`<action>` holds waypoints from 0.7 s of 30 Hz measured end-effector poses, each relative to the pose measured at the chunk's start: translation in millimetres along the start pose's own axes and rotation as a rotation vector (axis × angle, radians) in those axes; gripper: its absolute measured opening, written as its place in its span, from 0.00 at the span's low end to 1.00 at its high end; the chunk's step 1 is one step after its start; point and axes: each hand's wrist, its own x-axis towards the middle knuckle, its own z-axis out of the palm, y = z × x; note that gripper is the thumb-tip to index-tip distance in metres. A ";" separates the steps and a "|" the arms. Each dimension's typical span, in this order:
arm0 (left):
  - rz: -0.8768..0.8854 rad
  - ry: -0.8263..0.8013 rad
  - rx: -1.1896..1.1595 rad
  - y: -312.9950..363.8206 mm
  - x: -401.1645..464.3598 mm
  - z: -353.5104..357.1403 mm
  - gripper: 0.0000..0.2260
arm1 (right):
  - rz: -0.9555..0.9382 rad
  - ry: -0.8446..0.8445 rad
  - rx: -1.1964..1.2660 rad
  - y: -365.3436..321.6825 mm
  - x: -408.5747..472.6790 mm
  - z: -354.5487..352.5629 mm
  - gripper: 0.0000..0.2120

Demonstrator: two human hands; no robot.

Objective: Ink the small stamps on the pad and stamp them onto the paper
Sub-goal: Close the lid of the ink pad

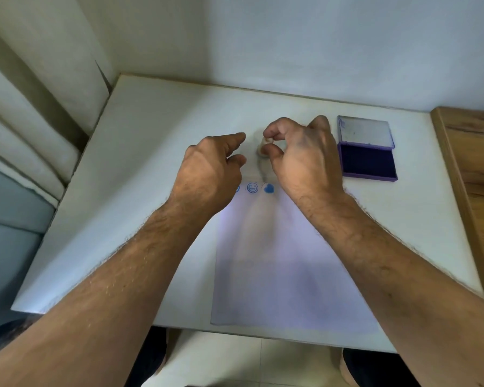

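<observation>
A white sheet of paper [285, 261] lies on the table in front of me, with blue stamp marks along its far edge: a round smiley face [252, 187], a solid heart [269, 188] and a third half hidden by my left hand. My right hand [299, 155] hovers past the paper's far edge, its thumb and forefinger pinching a small pale stamp [263, 148]. My left hand [211, 169] floats to the left of the stamp, fingers loosely apart and holding nothing. The purple ink pad [366, 163] lies open at the right, its lid up.
The white table [140, 169] meets a wall at the back and a padded grey-white seat [25, 169] at the left. A wooden board [472, 177] borders the right side. Below the near edge I see floor tiles and my dark-clad knees.
</observation>
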 end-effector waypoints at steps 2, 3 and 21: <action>-0.008 0.005 0.021 0.3 0.1 -0.1 0.18 | 0.007 0.014 0.073 -1.5 -1.1 -2.6 0.12; -0.011 0.009 0.025 0.6 -0.2 -0.2 0.18 | 0.023 0.030 0.112 -1.9 -0.9 -4.8 0.14; 0.331 0.017 -0.018 84.4 -27.3 40.9 0.11 | 0.457 0.004 0.104 93.9 -26.6 -81.3 0.28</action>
